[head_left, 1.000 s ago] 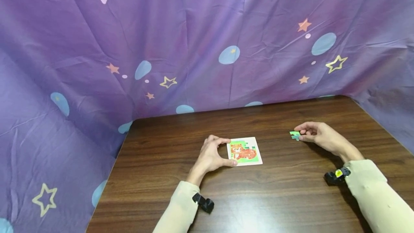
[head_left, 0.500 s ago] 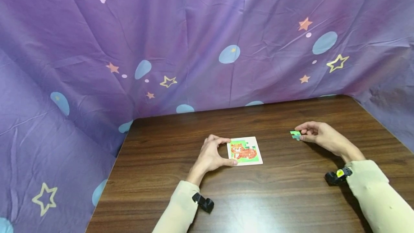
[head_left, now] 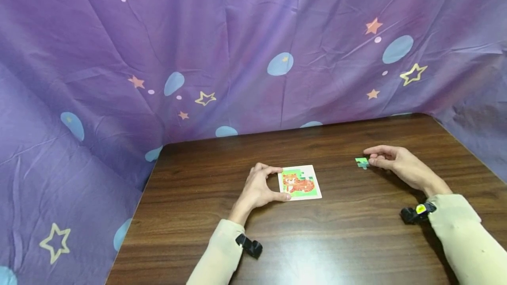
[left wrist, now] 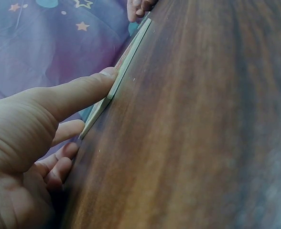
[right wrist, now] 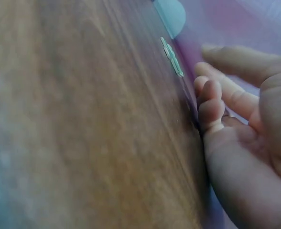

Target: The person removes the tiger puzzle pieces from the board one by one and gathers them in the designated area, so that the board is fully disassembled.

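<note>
A small square jigsaw puzzle [head_left: 299,183] with an orange tiger on green and a white border lies flat on the table. Its upper right part shows a bare white spot. My left hand [head_left: 258,187] holds its left side, thumb at the near edge and index finger at the far edge; the left wrist view shows the thumb on the puzzle's thin edge [left wrist: 131,53]. Farther right lies a green jigsaw piece [head_left: 362,163]. My right hand [head_left: 405,168] is just right of it, fingers loosely bent. In the right wrist view a gap separates the fingertips from the piece [right wrist: 172,58].
The brown wooden table [head_left: 222,232] runs back to a purple cloth [head_left: 237,56] printed with stars and blue ovals, which also hangs at the left and right. Black straps with small devices [head_left: 249,246] sit on both wrists.
My right hand has let go of the green jigsaw piece and drawn slightly right, leaving the piece on the table. My left hand stays on the puzzle. The head view has tilted a little.
</note>
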The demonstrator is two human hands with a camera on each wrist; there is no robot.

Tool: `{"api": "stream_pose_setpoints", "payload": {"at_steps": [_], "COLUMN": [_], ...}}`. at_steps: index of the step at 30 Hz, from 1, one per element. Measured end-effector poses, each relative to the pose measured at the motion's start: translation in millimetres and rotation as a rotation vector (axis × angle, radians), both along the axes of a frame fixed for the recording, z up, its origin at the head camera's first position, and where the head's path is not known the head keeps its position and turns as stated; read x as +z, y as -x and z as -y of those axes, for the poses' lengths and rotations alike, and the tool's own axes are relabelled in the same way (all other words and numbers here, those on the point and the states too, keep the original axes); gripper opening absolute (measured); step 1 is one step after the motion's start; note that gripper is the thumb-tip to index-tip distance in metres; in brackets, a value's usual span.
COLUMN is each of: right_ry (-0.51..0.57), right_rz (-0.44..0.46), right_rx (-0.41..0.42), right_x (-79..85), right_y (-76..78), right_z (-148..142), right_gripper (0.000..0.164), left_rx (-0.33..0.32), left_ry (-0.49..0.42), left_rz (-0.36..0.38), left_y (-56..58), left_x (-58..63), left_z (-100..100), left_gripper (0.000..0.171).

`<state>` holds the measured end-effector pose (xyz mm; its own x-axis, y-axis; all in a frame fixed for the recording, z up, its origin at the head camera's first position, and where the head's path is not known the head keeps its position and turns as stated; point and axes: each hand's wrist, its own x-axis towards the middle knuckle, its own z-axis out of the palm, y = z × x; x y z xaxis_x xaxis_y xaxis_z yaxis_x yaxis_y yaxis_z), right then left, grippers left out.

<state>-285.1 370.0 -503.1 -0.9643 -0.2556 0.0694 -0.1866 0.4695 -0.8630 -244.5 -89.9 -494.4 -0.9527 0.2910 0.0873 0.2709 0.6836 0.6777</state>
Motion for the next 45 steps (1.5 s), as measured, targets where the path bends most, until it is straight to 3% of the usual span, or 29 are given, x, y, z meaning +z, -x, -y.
{"api": "stream_pose_setpoints", "payload": {"at_steps": [7, 12, 15, 21, 25, 32, 39, 45], "right_ry": [0.201, 0.198, 0.218, 0.336, 0.332, 0.282, 0.208, 0.196], "right_rz": [0.006, -0.091, -0.145, -0.121, -0.115, -0.120, -0.043, 0.015], "right_rx": [-0.038, -0.110, -0.089, -0.067, -0.060, 0.006, 0.052, 0.139], "right_x": [1.5, 21.4, 36.5, 53.2, 57.3, 48.3, 28.1, 15.1], "right_y": [-2.8, -4.7, -5.0, -11.7, -15.8, -19.0, -22.6, -24.4], "right_z": [6.8, 26.4, 40.9, 73.5, 91.8, 118.1, 137.5, 147.5], "right_gripper": [0.040, 0.039, 0.040, 0.043, 0.044, 0.045, 0.055, 0.054], "left_rx": [0.001, 0.005, 0.004, 0.004, 0.008, 0.004, 0.002, 0.002], "left_ry": [-0.004, -0.010, -0.005, 0.004, 0.012, 0.005, -0.004, 0.000], "left_rz": [0.000, 0.006, -0.007, 0.006, 0.007, -0.004, -0.004, -0.006], "left_y": [-0.5, 1.0, 1.1, 0.2, -0.1, 0.1, 1.0, 0.7], "left_x": [-3.4, -5.9, -2.7, 1.5, 1.4, 1.9, 1.9, 0.6], "left_z": [0.9, -0.1, -0.8, -1.8, -2.0, -0.2, 0.3, 0.0], "left_gripper": [0.086, 0.086, 0.086, 0.086, 0.087, 0.087, 0.087, 0.087]}}
